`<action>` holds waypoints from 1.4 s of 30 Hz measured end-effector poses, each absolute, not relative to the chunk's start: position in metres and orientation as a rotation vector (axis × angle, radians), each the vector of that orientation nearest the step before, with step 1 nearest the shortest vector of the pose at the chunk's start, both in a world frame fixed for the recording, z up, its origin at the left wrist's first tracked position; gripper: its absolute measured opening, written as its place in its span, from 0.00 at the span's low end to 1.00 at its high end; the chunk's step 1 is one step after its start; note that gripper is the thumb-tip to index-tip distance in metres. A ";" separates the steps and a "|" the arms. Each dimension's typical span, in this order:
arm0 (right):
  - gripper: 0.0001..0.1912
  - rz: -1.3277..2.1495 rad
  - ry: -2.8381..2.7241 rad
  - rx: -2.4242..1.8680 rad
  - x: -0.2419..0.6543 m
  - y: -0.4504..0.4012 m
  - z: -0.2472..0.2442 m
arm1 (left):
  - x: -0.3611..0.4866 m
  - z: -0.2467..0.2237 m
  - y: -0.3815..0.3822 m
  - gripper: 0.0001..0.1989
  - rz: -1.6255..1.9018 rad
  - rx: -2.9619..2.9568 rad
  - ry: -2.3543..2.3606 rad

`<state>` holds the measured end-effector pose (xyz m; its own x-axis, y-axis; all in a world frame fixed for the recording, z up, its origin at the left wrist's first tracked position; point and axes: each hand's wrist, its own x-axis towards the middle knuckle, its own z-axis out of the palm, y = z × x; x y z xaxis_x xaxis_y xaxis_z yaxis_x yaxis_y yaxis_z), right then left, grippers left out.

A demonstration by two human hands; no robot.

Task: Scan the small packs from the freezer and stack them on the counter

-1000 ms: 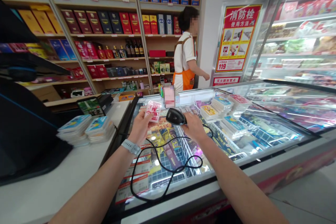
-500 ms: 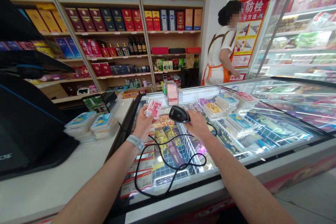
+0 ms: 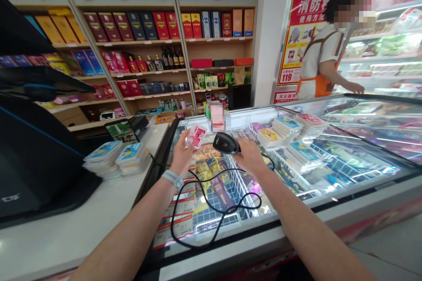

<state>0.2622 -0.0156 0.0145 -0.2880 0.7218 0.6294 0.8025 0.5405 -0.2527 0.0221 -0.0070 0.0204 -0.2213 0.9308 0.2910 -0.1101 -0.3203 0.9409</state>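
My left hand is raised above the glass-topped chest freezer, shut on a small red and white packet. My right hand grips a black handheld barcode scanner by its body, with its head pointing left towards the packet. The two are apart. The scanner's black coiled cable loops down across the freezer glass below my wrists. A grey band circles my left wrist.
A white counter on the left holds stacks of blue-topped packets and a black monitor. Shelves of boxed liquor stand behind. A co-worker in an orange apron stands beyond the freezer at right, beside a lit display case.
The co-worker has moved right along the far side of the freezer. My left hand has lifted the packet slightly and moved it right. The scanner stays in my right hand.
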 end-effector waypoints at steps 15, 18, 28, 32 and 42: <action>0.16 -0.129 -2.079 -1.244 0.262 -0.016 0.016 | 0.013 0.016 0.004 0.31 1.734 1.195 1.109; 0.15 -0.125 -2.078 -1.247 0.262 -0.016 0.017 | 0.012 0.016 0.004 0.32 1.734 1.191 1.125; 0.15 -0.137 -2.076 -1.236 0.262 -0.017 0.017 | 0.011 0.015 0.006 0.32 1.737 1.200 1.129; 0.15 -0.137 -2.082 -1.222 0.262 -0.016 0.017 | 0.011 0.014 0.006 0.31 1.742 1.204 1.140; 0.14 -0.135 -2.089 -1.216 0.261 -0.018 0.017 | 0.013 0.016 0.005 0.30 1.745 1.182 1.160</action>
